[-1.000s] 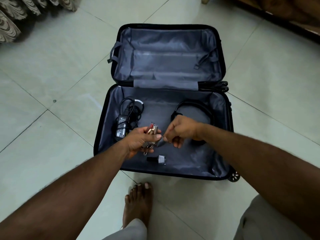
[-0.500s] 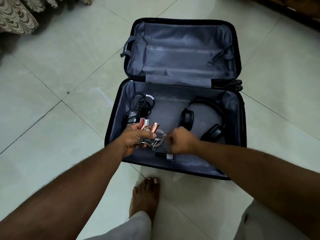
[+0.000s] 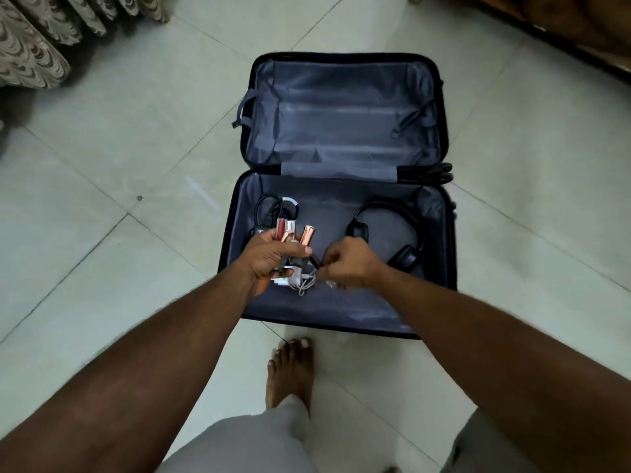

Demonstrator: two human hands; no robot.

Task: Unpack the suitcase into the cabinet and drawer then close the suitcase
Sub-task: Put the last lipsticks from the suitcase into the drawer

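Head view: suitcase (image 3: 345,107) lies open on tiled floor (image 3: 102,199). Left hand (image 3: 269,259) grips a bundle of lipstick tubes (image 3: 293,233) and white cable (image 3: 304,281) over the near half. Right hand (image 3: 348,264), fingers curled, pinches a small dark item, too blurred to identify. Headphones (image 3: 396,233) near-half right, black charger (image 3: 273,209) left.

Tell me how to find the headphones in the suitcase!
Find the open suitcase on the tiled floor, then its nearer half. The headphones lie on its right side, beyond the right hand. They form one big black arch with ear pads, unlike the tangled charger cable opposite.
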